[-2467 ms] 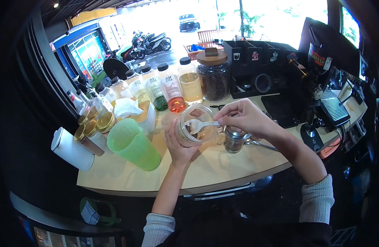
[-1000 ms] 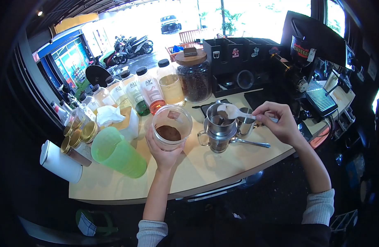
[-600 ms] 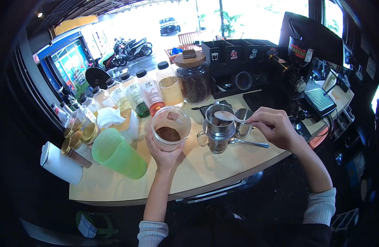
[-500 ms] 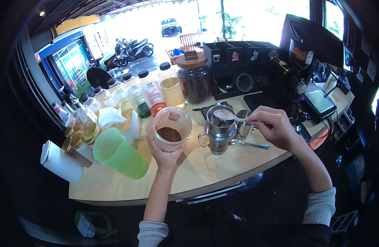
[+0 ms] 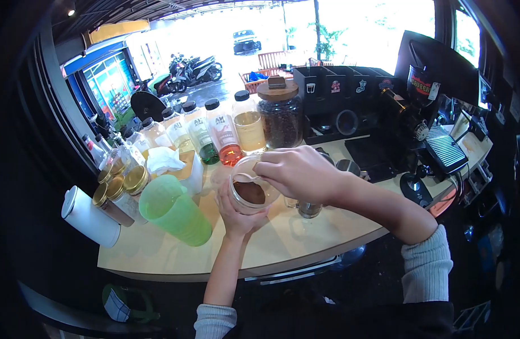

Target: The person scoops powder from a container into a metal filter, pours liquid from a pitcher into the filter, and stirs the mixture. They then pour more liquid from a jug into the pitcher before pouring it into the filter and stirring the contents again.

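Observation:
My left hand (image 5: 237, 219) is wrapped round a clear plastic tub (image 5: 243, 166), tilted toward me, with brown ground coffee (image 5: 250, 194) in the bottom. Pinched in my right hand (image 5: 296, 172) is a pale spoon (image 5: 246, 177), reaching inside the tub just above the coffee. Beneath my right forearm, the base of a glass mug (image 5: 309, 211) shows on the counter. The metal coffee filter on top of it is hidden by my hand and arm. Another metal cup (image 5: 348, 166) peeks out behind the forearm.
Left of the tub stand a green plastic jug (image 5: 178, 212), a tissue box (image 5: 191, 176) and gold-lidded jars (image 5: 137, 179). Syrup bottles (image 5: 221, 133) and a coffee bean jar (image 5: 280, 121) line the back. A grinder (image 5: 421, 85) is at right, beyond the counter (image 5: 254, 251).
My right hand has moved left with the spoon, from over the metal filter into the tub. My left hand keeps holding the tub. The view has shifted slightly.

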Motion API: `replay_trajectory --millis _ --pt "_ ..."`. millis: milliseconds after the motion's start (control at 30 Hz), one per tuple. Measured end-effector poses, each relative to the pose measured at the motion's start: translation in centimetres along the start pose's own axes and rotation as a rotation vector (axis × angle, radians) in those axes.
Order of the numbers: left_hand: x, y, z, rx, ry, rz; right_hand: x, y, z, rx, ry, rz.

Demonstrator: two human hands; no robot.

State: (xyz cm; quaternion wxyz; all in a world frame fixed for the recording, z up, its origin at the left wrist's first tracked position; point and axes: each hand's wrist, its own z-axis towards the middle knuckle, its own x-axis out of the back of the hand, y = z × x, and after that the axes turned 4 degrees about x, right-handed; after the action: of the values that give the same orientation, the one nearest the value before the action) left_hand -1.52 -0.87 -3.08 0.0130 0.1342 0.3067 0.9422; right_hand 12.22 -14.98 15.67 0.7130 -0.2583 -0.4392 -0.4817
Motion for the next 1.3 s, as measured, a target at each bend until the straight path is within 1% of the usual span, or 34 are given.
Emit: replay_trajectory --millis 67,133,167,233,267,333,400,467,533,600,633,667,700,767,800,833,867,900,933,967,1000,1033,1067,1100,1133,1167,1200,1233,1267,1300 --pt "0.1 0.0 0.2 -0.007 0.000 0.004 -1.0 0.6 1.2 0.039 0.004 -0.018" --pt "0.2 0.0 0.4 0.036 -0.027 -0.009 -1.6 1.0 2.0 0.164 0.156 -0.050" --pt "0.3 0.0 0.6 0.037 -0.023 -0.005 -1.6 1.1 2.2 0.170 0.157 -0.047" --pt "0.2 0.0 1.0 0.064 -0.009 -0.069 -1.4 1.1 2.3 0.112 0.257 0.048" --pt "0.1 0.1 1.2 0.066 -0.003 -0.063 -1.2 1.1 2.2 0.120 0.257 0.054" --pt "-0.1 0.2 1.5 0.240 0.066 -0.233 -0.5 1.3 1.7 0.064 0.298 0.097" --pt "-0.1 0.0 1.6 0.258 0.071 -0.197 -0.2 1.7 0.9 0.041 0.306 0.130" --pt "-0.1 -0.4 1.7 0.295 0.009 -0.246 0.4 2.3 0.0 -0.019 0.379 0.203" --pt "-0.3 -0.3 2.0 0.309 -0.006 -0.244 1.3 3.0 -1.5 -0.044 0.409 0.188" --pt "-0.4 -0.8 1.9 0.329 -0.025 -0.242 2.2 3.6 -3.4 -0.176 0.466 0.281" --pt "-0.6 -1.5 1.9 0.322 0.002 -0.189 2.2 4.1 -4.5 -0.181 0.465 0.286" --pt "-0.8 -1.9 1.8 0.314 0.028 -0.137 2.2 4.5 -5.7 -0.287 0.457 0.311" --pt "-0.8 -1.0 1.7 0.316 0.020 -0.139 2.3 5.1 -7.0 -0.394 0.450 0.333" --pt "-0.7 2.2 1.9 0.279 0.135 -0.209 1.7 6.8 -10.0 -0.442 0.449 0.330" --pt "-0.5 2.7 1.9 0.285 0.128 -0.213 1.3 7.6 -11.5 -0.482 0.444 0.333" --pt "-0.1 2.8 1.9 0.131 0.183 -0.050 0.9 8.4 -13.1 -0.564 0.410 0.363" --pt "0.0 3.1 2.1 -0.027 0.235 0.111 0.4 9.0 -14.5 -0.572 0.409 0.362" --pt "-0.2 3.7 2.1 -0.025 0.227 0.106 -0.2 9.6 -15.9 -0.654 0.360 0.349" --pt "-0.4 4.3 2.1 -0.167 0.183 0.113 -0.8 10.2 -17.3 -0.736 0.313 0.336" --pt "-0.6 4.8 2.2 -0.308 0.138 0.120 -1.7 11.0 -18.9 -0.747 0.312 0.337" --pt "-1.2 5.7 2.5 -0.303 0.128 0.121 -2.8 11.8 -20.5 -0.764 0.266 0.364" --pt "-2.3 6.7 3.0 -0.261 0.004 -0.034 -3.4 12.1 -21.4 -0.777 0.219 0.395" --pt "-3.4 7.5 3.6 -0.216 -0.116 -0.188 -3.6 12.0 -21.9 -0.779 0.215 0.405" --pt "-4.7 7.5 4.1 -0.171 -0.171 -0.262 -3.7 11.9 -22.3 -0.791 0.159 0.416" --pt "-5.7 7.5 4.3 -0.168 -0.170 -0.257 -3.8 11.8 -22.6 -0.802 0.105 0.424" --pt "-6.8 7.6 4.5 -0.069 -0.237 -0.421 -4.0 11.5 -22.6 -0.841 0.114 0.480" --pt "-7.5 7.5 4.5 0.033 -0.304 -0.586 -4.4 11.4 -22.9 -0.839 0.113 0.481" --pt "-8.0 7.1 4.4 0.100 -0.365 -0.627 -5.1 11.4 -23.2 -0.845 0.172 0.553" --pt "-8.4 7.0 4.3 0.097 -0.365 -0.628 -5.6 11.5 -23.5 -0.849 0.233 0.624" --pt "-8.6 6.8 4.0 0.112 -0.407 -0.666 -5.7 11.4 -23.5 -0.864 0.249 0.670"
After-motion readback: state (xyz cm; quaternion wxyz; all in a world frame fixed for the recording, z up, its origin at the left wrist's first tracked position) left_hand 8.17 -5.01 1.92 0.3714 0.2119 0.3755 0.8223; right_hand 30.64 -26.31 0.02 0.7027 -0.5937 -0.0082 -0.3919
